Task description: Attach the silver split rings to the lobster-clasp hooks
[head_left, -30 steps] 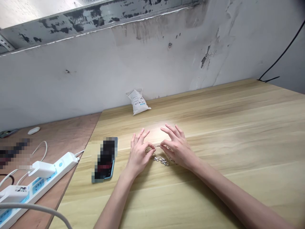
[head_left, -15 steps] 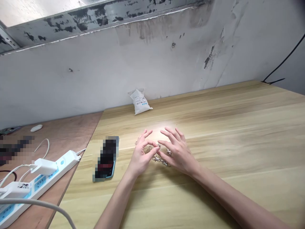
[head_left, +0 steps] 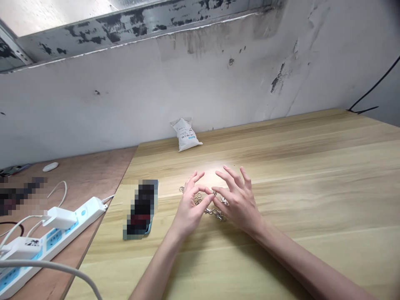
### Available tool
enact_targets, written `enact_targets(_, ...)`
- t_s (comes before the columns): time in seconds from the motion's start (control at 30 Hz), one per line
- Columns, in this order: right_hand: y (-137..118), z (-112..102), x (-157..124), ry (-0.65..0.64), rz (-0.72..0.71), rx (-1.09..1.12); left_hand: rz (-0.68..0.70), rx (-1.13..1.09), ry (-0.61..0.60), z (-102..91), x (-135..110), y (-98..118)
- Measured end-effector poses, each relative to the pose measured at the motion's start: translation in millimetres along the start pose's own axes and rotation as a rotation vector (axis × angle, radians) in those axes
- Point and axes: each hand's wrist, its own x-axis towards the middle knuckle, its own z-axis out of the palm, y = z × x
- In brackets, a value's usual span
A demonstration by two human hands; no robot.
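The person's two hands are close together over the pale wood-grain worktop (head_left: 312, 175), working at a little heap of small silver metal rings and clasps (head_left: 216, 213) that lies on the wood between and just under them.

The left hand (head_left: 190, 208) has its thumb and forefinger curled into a pinch, the tips closed on one tiny silver ring (head_left: 214, 193) held just above the heap, with the other fingers raised and spread. The right hand (head_left: 240, 201) comes in from the other side, its forefinger and thumb reaching to that same ring. Its remaining fingers fan upward, but I cannot tell whether it actually grips the piece or only touches it; the part is too small. A few loose rings sit beside the left fingertips.

To the left of the hands a phone in a light blue case (head_left: 141, 208) lies flat on the worktop. Further back, against the scuffed white wall (head_left: 125, 104), rests a small white sealed packet with a printed label (head_left: 186, 134).

On the neighbouring reddish-brown board (head_left: 87, 175) lies a white power strip with blue sockets (head_left: 46, 243) with a white charger block (head_left: 61, 217) plugged in. A thin black cable (head_left: 371, 89) runs down the wall at the far right.
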Motion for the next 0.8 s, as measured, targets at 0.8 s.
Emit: enact_targets(0.8,0.3,3.8,-3.3,-0.122,-0.029,0.010,0.098,0.111,0.012,4.2,-3.3,-1.2)
